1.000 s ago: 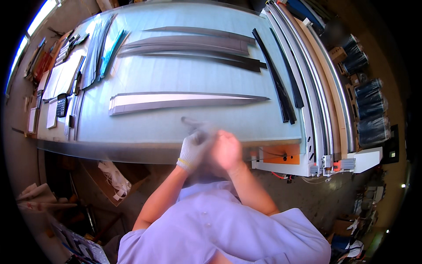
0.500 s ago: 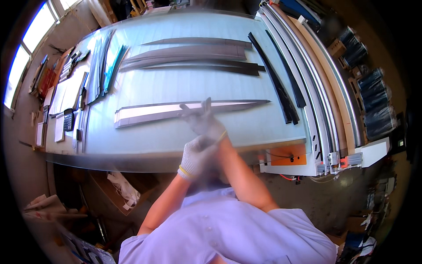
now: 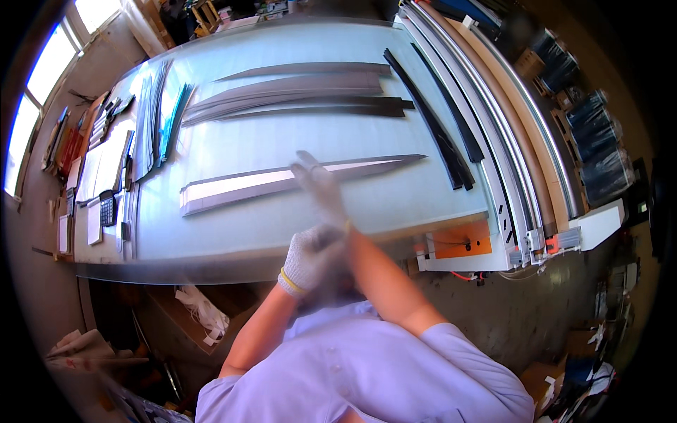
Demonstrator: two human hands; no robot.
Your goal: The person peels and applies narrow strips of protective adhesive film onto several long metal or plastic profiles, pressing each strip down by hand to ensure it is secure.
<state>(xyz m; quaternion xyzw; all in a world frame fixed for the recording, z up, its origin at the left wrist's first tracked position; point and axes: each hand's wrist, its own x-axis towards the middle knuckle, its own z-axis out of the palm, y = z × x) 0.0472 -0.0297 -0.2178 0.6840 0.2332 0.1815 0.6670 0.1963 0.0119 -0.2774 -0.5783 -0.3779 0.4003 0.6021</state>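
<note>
Both my hands wear pale grey knit gloves with yellow cuff edges. My left hand is closed at my right wrist, its fingers at the cuff of the right glove; the fingertips are partly hidden and blurred. Reaching forward over the table, my right hand has its fingers stretched out and holds nothing. Beneath and beyond it lies a long tapered stack of dark grey strips with a pale strip showing between. The right fingers overlap this stack in view; whether they touch it I cannot tell.
More dark strips lie farther back on the glass-like tabletop. Black strips are at the right, beside a machine with long metal rollers. Bluish strips, a calculator and papers occupy the left side.
My right hand has tilted, its fingers now drawn closer together and pointing more forward. My left hand has stayed at the right wrist, slightly lower. The whole view has shifted a little.
</note>
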